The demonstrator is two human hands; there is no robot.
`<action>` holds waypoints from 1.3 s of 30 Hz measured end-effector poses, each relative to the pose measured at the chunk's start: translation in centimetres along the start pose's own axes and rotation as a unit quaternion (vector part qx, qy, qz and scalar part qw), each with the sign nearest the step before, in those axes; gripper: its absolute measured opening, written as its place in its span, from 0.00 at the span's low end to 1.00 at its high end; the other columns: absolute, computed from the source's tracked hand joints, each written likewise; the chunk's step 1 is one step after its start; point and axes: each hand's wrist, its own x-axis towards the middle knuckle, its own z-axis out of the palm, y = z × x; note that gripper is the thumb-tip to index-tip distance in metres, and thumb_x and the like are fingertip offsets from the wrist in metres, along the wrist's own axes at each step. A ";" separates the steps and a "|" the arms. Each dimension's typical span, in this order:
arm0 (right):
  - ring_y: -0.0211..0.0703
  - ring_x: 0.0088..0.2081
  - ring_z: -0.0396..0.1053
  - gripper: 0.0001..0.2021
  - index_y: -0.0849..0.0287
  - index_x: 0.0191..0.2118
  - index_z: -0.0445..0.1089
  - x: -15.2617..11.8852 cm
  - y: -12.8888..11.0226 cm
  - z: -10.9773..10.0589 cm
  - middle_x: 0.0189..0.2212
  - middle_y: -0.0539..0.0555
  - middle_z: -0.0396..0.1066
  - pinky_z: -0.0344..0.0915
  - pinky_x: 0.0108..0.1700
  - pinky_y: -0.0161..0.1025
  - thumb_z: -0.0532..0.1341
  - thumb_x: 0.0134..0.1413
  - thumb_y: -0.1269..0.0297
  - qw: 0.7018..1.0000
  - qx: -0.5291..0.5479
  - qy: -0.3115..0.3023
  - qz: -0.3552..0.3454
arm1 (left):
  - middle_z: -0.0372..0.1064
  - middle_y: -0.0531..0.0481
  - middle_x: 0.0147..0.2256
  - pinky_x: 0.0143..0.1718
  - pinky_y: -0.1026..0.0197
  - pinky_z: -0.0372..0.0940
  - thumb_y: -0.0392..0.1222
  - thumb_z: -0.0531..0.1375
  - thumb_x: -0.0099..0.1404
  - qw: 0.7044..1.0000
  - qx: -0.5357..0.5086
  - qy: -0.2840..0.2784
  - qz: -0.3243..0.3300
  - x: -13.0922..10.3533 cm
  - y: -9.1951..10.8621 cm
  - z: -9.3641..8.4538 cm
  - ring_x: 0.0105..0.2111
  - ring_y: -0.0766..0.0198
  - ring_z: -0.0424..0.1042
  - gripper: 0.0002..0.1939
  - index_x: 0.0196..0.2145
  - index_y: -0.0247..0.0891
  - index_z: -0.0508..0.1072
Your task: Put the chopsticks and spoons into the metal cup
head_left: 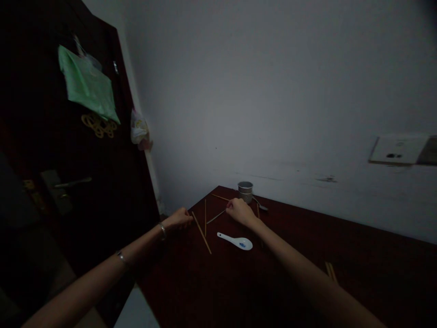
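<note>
My left hand is closed at the table's left edge, its fingertips close to the upper end of a wooden chopstick. Whether anything is inside those fingers is hidden. A second chopstick lies just beyond. My right hand is closed at one end of a thin grey metal stick, which points left towards the chopsticks; its other end is covered by the fingers. Nearer to me lies a white soup spoon with a blue pattern in its bowl. Behind the right hand stands a metal cup.
A metal spoon lies right of the cup. More chopsticks lie around the right hand, and others by the right forearm. The dark red table meets a wall with a socket. A door stands left.
</note>
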 end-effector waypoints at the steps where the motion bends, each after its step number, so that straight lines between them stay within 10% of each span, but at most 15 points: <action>1: 0.43 0.38 0.71 0.09 0.59 0.35 0.73 0.9 -0.4 0.9 0.35 0.57 0.73 0.60 0.34 0.33 0.57 0.48 0.66 1.000 0.005 -0.008 0.000 | 0.57 0.55 0.11 0.13 0.69 0.46 0.43 0.56 0.52 1.000 0.005 -0.005 0.002 0.4 -0.4 0.4 0.10 0.73 0.53 0.14 0.15 0.33 0.66; 20: 0.54 0.46 0.68 0.20 0.63 0.47 0.69 8.9 -5.0 9.7 0.45 0.65 0.69 0.66 0.42 0.44 0.59 0.47 0.60 0.992 -0.030 -0.109 0.051 | 0.57 0.56 0.12 0.13 0.68 0.50 0.42 0.50 0.58 0.999 0.034 -0.021 -0.007 3.4 -0.7 3.2 0.09 0.72 0.53 0.15 0.16 0.35 0.61; 39: 0.53 0.46 0.69 0.16 0.64 0.44 0.71 9.2 -5.2 11.6 0.44 0.67 0.70 0.65 0.43 0.45 0.56 0.50 0.65 0.992 -0.036 -0.112 0.045 | 0.54 0.57 0.10 0.12 0.68 0.49 0.41 0.53 0.56 0.998 0.032 -0.002 -0.059 2.7 0.9 2.9 0.10 0.73 0.52 0.15 0.15 0.36 0.60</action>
